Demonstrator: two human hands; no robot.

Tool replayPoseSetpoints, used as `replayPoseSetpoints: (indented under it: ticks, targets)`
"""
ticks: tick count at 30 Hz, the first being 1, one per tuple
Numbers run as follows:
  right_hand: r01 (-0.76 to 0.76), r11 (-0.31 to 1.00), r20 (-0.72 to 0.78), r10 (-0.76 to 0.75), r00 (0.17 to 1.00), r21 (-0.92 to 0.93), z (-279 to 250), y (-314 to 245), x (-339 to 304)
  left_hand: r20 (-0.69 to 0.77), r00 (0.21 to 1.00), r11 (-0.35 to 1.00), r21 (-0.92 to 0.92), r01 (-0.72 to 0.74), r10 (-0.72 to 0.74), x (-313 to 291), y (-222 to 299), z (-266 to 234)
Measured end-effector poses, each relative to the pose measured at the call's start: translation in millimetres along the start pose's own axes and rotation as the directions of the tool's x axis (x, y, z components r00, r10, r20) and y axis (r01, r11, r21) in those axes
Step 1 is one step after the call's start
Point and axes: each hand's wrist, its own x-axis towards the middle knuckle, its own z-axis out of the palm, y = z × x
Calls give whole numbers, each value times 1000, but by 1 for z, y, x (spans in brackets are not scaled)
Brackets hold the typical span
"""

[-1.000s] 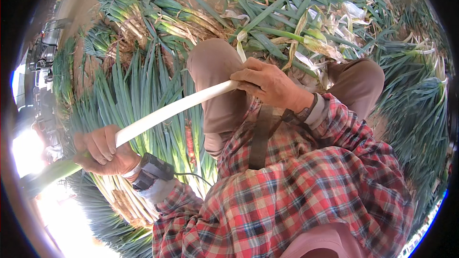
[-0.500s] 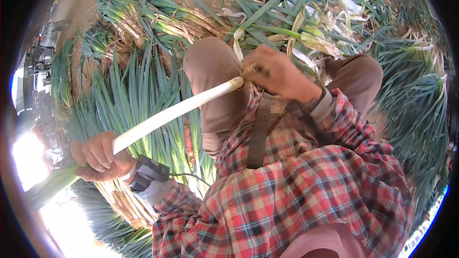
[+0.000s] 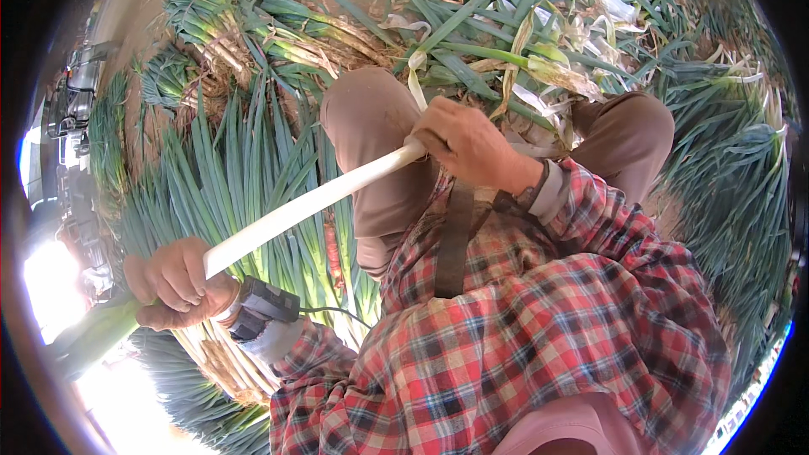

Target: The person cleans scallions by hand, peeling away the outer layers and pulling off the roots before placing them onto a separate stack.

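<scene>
A long green onion (image 3: 312, 205) lies slantwise in front of me, its smooth white stalk rising from lower left to upper right. My left hand (image 3: 184, 282) is wrapped round it where white turns to green, and the green leaves (image 3: 91, 335) stick out past that hand at the left. At the root end, my right hand (image 3: 472, 141) is closed with fingers and thumb pinched round the tip, above my bent knee. Those fingers now cover the roots. A strip of pale peel (image 3: 416, 82) shows just beyond the right hand.
Under the stalk at left spreads a pile of green onions (image 3: 219, 168). Smaller bundles (image 3: 206, 8) lie at the far left. Torn leaves and peelings (image 3: 539, 34) cover the ground ahead, and another green onion heap (image 3: 733, 194) stands right. A cable (image 3: 333, 309) runs from my left wrist device (image 3: 263, 302).
My right hand has moved slightly left and down, and its fingers have closed over the root end that showed before. The left hand holds the stalk nearly as before.
</scene>
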Motion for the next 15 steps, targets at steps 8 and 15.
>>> replayPoseSetpoints:
  ticks: [8, 15]
  targets:
    - [-291, 956, -99, 287, 953, -29, -32, 33, 4, -120, 986, 994, 34, -109, 112, 9, 2, -7]
    - [-220, 967, 268, 179, 947, 132, -12, -8, 8, -347, 915, 952, -147, -269, 205, -11, 23, -19]
